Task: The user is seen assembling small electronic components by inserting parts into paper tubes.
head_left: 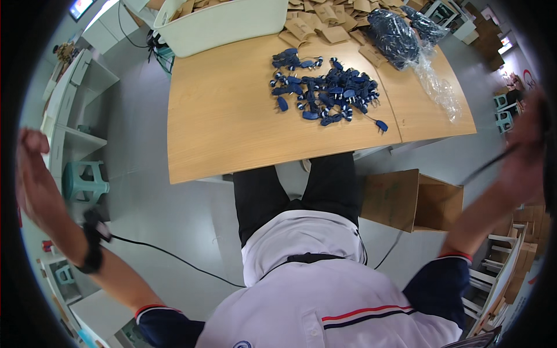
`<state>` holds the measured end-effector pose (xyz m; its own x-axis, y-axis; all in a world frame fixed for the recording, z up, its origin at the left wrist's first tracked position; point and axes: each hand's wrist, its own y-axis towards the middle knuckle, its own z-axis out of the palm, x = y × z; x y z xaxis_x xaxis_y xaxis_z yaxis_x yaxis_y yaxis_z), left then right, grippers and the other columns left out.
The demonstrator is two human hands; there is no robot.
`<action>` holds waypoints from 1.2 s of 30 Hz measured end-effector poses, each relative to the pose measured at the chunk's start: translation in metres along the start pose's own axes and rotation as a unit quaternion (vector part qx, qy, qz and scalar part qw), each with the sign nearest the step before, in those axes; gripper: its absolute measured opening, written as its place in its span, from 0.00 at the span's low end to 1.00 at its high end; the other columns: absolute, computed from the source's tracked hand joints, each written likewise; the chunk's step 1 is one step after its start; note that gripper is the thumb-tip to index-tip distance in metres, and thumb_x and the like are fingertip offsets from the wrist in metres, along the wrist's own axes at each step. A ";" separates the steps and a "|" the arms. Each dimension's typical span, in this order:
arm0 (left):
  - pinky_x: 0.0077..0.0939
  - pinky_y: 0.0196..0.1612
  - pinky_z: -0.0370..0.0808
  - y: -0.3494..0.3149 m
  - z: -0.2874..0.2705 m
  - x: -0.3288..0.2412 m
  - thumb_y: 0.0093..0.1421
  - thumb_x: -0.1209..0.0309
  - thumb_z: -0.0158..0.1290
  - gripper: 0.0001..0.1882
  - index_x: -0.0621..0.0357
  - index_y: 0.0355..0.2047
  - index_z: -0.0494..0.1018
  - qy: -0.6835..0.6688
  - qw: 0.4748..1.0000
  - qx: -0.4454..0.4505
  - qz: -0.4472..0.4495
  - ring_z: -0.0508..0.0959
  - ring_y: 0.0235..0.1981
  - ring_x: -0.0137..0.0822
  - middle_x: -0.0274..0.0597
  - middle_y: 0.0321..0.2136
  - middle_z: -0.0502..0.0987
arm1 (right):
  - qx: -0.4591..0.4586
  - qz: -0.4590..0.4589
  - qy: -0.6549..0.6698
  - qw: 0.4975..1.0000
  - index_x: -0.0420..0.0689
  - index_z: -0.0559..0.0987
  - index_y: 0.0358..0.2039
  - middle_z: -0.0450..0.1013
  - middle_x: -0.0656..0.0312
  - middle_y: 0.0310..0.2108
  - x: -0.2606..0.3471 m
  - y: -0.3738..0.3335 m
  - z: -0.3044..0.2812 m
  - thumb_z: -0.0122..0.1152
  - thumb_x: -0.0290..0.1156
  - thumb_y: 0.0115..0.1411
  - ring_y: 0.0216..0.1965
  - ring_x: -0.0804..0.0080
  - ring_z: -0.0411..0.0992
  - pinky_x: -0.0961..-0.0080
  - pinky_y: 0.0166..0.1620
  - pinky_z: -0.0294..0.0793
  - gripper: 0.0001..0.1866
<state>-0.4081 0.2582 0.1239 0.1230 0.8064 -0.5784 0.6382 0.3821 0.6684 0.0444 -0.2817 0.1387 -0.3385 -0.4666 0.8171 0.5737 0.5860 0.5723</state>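
My left hand is raised wide at the far left rim, its fingers bent inward with nothing visible in them. A black strap with a small dark device sits on that wrist. At the opposite rim my right hand is raised too, blurred and partly lost in the dark edge, so its fingers do not show clearly. Both hands are away from the table. On the table lies a loose pile of dark-blue coiled cords with small blue end pieces and whitish bits.
Behind the pile stand a cream plastic bin, many small brown paper packets and clear bags of dark items. An open cardboard box sits on the floor at right. A teal stool stands left. Black cables run from my wrists.
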 end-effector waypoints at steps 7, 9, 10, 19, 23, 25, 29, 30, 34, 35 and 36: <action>0.38 0.40 0.76 -0.035 0.159 -0.134 0.64 0.47 0.38 0.29 0.62 0.43 0.74 -0.024 0.941 -0.030 0.337 0.76 0.38 0.43 0.51 0.37 0.76 | -0.088 0.253 0.289 0.919 0.40 0.65 0.58 0.74 0.54 0.37 -0.137 -0.070 0.159 0.35 0.52 0.70 0.25 0.83 0.69 0.89 0.17 0.61 0.30; 0.20 0.23 0.75 -0.019 0.170 -0.153 0.72 0.62 0.35 0.16 0.46 0.58 0.58 0.093 0.929 0.054 0.355 0.72 0.29 0.28 0.33 0.31 0.70 | -0.098 0.280 0.241 0.924 0.40 0.66 0.57 0.73 0.54 0.36 -0.144 -0.080 0.172 0.40 0.52 0.70 0.23 0.85 0.65 0.90 0.17 0.59 0.28; 0.20 0.24 0.73 -0.019 0.172 -0.154 0.73 0.63 0.33 0.16 0.50 0.58 0.58 0.086 0.922 0.068 0.372 0.71 0.29 0.27 0.32 0.30 0.70 | -0.093 0.285 0.232 0.926 0.41 0.66 0.58 0.73 0.54 0.37 -0.148 -0.083 0.176 0.42 0.51 0.69 0.23 0.85 0.65 0.90 0.18 0.59 0.28; 0.17 0.23 0.69 -0.033 0.211 -0.159 0.73 0.62 0.34 0.17 0.48 0.58 0.60 -0.105 0.927 -0.139 0.334 0.68 0.26 0.24 0.31 0.28 0.68 | -0.047 0.290 0.168 0.941 0.45 0.62 0.61 0.72 0.55 0.43 -0.150 -0.091 0.192 0.55 0.43 0.63 0.27 0.83 0.62 0.85 0.29 0.62 0.29; 0.22 0.29 0.70 -0.044 0.259 -0.163 0.69 0.59 0.40 0.18 0.54 0.54 0.63 -0.173 0.961 -0.201 0.074 0.70 0.29 0.28 0.36 0.30 0.69 | -0.070 0.177 0.128 0.973 0.45 0.54 0.62 0.62 0.52 0.55 -0.162 -0.101 0.188 0.60 0.24 0.58 0.44 0.76 0.65 0.79 0.48 0.67 0.34; 0.26 0.35 0.72 -0.054 0.282 -0.154 0.66 0.55 0.46 0.22 0.61 0.50 0.65 -0.201 0.937 -0.239 -0.156 0.72 0.31 0.32 0.41 0.32 0.71 | -0.098 0.092 0.056 0.989 0.43 0.55 0.59 0.59 0.52 0.55 -0.172 -0.107 0.188 0.64 0.22 0.56 0.50 0.69 0.64 0.73 0.53 0.65 0.35; 0.29 0.41 0.71 -0.085 0.345 -0.118 0.68 0.54 0.47 0.23 0.61 0.51 0.63 -0.393 0.870 0.019 -0.298 0.73 0.38 0.32 0.42 0.42 0.71 | -0.112 -0.012 -0.094 0.989 0.44 0.56 0.56 0.56 0.51 0.54 -0.196 -0.119 0.184 0.67 0.21 0.54 0.54 0.66 0.61 0.69 0.57 0.62 0.34; 0.29 0.43 0.70 -0.085 0.358 -0.120 0.68 0.54 0.47 0.22 0.61 0.51 0.63 -0.453 0.833 0.035 -0.315 0.73 0.40 0.32 0.42 0.42 0.71 | -0.112 -0.011 -0.092 0.989 0.44 0.56 0.56 0.56 0.51 0.54 -0.198 -0.121 0.186 0.67 0.21 0.54 0.54 0.66 0.61 0.69 0.57 0.62 0.34; 0.30 0.47 0.68 -0.075 0.384 -0.111 0.68 0.57 0.48 0.19 0.60 0.48 0.66 -0.521 0.784 0.015 -0.338 0.72 0.43 0.32 0.42 0.42 0.72 | -0.137 0.047 -0.018 0.989 0.44 0.57 0.57 0.57 0.54 0.51 -0.204 -0.136 0.192 0.65 0.22 0.56 0.51 0.68 0.62 0.71 0.54 0.63 0.32; 0.30 0.48 0.67 -0.078 0.386 -0.102 0.69 0.58 0.47 0.17 0.60 0.47 0.67 -0.540 0.765 0.026 -0.350 0.72 0.42 0.33 0.41 0.41 0.73 | -0.146 0.142 0.018 0.979 0.43 0.58 0.57 0.60 0.56 0.48 -0.201 -0.142 0.190 0.63 0.25 0.58 0.48 0.70 0.64 0.72 0.51 0.66 0.30; 0.30 0.50 0.66 -0.079 0.387 -0.094 0.69 0.59 0.47 0.16 0.60 0.45 0.68 -0.559 0.746 0.038 -0.360 0.73 0.41 0.33 0.40 0.40 0.74 | -0.152 0.236 0.054 0.958 0.42 0.58 0.58 0.63 0.58 0.45 -0.199 -0.145 0.189 0.61 0.27 0.60 0.44 0.72 0.66 0.73 0.48 0.68 0.29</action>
<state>-0.1762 -0.0224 -0.0558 0.2570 -0.4926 -0.8314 0.8807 0.4735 -0.0083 -0.1126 -0.1483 -0.0935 0.0816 -0.2727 0.9586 0.8406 0.5356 0.0808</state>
